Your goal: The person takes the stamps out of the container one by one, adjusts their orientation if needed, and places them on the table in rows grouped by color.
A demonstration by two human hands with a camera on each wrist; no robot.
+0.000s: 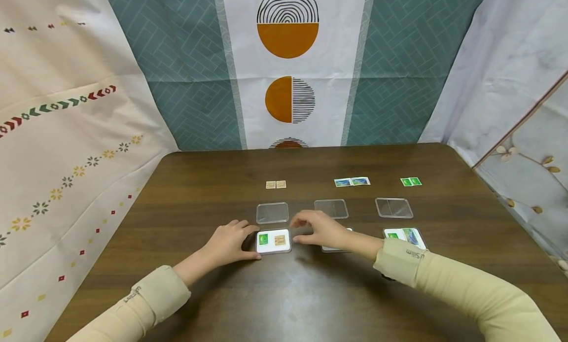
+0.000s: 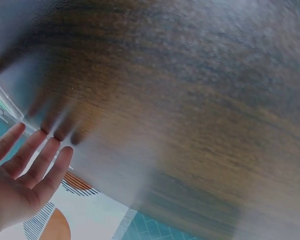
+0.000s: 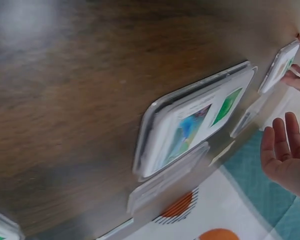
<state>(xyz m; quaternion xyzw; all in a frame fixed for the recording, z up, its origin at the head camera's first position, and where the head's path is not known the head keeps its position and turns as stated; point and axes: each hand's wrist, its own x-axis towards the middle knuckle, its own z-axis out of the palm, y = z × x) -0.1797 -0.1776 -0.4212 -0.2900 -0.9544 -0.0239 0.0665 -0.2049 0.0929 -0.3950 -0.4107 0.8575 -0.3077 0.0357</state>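
Note:
A clear plastic stamp case [image 1: 273, 251] with a white insert lies on the table, a green stamp [image 1: 264, 239] and a tan stamp [image 1: 280, 240] in it. My left hand [image 1: 228, 241] is at its left side, thumb by the near corner and forefinger by the far one. In the left wrist view the fingers [image 2: 50, 172] are fairly straight. My right hand [image 1: 321, 228] hovers off the case's right end, thumb and fingers apart, nothing between them. Below my right wrist lies a second case, partly hidden in the head view; the right wrist view shows its blue-and-green stamp [image 3: 187, 135].
A third filled case [image 1: 406, 236] lies to the right, partly behind the right sleeve. Clear covers [image 1: 272, 213] form a row behind the cases. Farther back are tan stamps [image 1: 276, 184], blue stamps [image 1: 352, 182] and green stamps [image 1: 410, 181]. Patterned cloth [image 1: 293, 110] hangs beyond the table.

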